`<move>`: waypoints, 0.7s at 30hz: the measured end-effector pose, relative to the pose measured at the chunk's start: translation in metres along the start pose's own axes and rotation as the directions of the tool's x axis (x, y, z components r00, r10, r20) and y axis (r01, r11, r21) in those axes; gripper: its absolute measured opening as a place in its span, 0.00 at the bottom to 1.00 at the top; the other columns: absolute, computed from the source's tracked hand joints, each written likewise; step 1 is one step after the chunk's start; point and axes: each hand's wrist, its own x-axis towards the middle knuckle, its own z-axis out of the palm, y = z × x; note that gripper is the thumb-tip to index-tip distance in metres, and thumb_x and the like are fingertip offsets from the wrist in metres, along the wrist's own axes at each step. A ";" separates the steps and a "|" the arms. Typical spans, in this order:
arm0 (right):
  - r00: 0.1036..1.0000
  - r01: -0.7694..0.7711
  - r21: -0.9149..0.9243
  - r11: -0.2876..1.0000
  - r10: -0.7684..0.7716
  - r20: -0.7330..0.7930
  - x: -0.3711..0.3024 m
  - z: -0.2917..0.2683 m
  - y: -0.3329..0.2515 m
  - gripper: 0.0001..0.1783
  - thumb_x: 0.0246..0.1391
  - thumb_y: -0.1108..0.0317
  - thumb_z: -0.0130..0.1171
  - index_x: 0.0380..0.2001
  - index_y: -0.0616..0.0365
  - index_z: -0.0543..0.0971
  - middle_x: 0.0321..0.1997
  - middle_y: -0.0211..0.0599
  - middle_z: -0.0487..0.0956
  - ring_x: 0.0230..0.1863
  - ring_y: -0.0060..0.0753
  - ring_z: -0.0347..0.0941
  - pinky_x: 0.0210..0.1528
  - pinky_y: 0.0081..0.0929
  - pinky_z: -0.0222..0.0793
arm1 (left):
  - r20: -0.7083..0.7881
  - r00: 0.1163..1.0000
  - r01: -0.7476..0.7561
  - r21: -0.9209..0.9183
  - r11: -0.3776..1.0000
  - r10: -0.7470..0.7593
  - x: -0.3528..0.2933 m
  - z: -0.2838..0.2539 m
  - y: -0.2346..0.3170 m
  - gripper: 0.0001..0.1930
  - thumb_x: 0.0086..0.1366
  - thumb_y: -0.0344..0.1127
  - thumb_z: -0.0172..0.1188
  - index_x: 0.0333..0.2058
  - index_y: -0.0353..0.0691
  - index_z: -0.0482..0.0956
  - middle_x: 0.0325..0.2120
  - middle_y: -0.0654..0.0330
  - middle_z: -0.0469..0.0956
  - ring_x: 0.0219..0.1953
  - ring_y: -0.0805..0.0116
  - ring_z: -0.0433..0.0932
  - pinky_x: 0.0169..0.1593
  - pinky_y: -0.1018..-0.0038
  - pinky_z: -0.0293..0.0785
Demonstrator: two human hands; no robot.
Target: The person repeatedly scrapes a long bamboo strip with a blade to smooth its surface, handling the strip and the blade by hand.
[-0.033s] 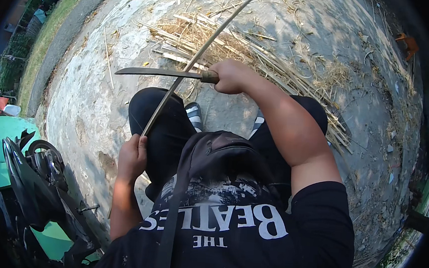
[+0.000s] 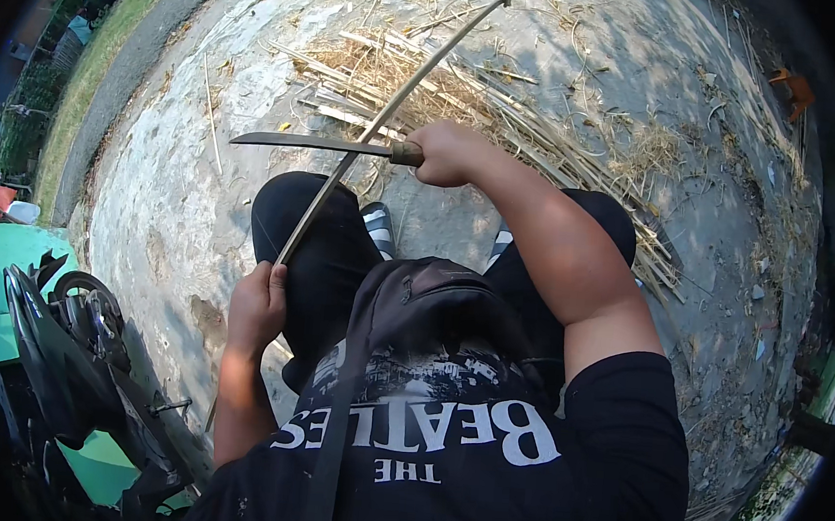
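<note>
My left hand (image 2: pixel 257 305) is closed round the lower end of a long, thin bamboo strip (image 2: pixel 323 201) beside my left knee. The strip slants up and to the right across my left thigh, its far end over the ground ahead. Gripped by its wooden handle in my right hand (image 2: pixel 449 153) is a machete (image 2: pixel 314 143). Its dark blade points left and crosses the strip at about the strip's middle, seemingly against it. Where the strip ends below my left hand is partly hidden.
A pile of split bamboo strips (image 2: pixel 542 143) with curly shavings (image 2: pixel 392 65) lies past my feet and to the right. One loose thin stick (image 2: pixel 213 116) rests on the ground at left. A dark motorcycle (image 2: pixel 72 353) stands at lower left, and an orange object (image 2: pixel 792 90) is far right.
The machete and my right hand have shifted very slightly, and the strip's far end sits a little lower and farther right. My left hand stays in place.
</note>
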 end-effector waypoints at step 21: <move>0.985 0.000 -0.019 1.000 -0.003 -0.172 -0.009 0.004 0.001 0.12 0.47 0.65 0.63 0.38 0.45 0.83 0.37 0.43 0.85 0.44 0.50 0.83 0.45 0.49 0.78 | -0.033 0.996 0.092 0.138 0.986 -0.088 -0.016 -0.007 -0.003 0.24 0.76 0.51 0.52 0.29 0.35 0.72 0.21 0.40 0.75 0.28 0.33 0.75 0.31 0.49 0.68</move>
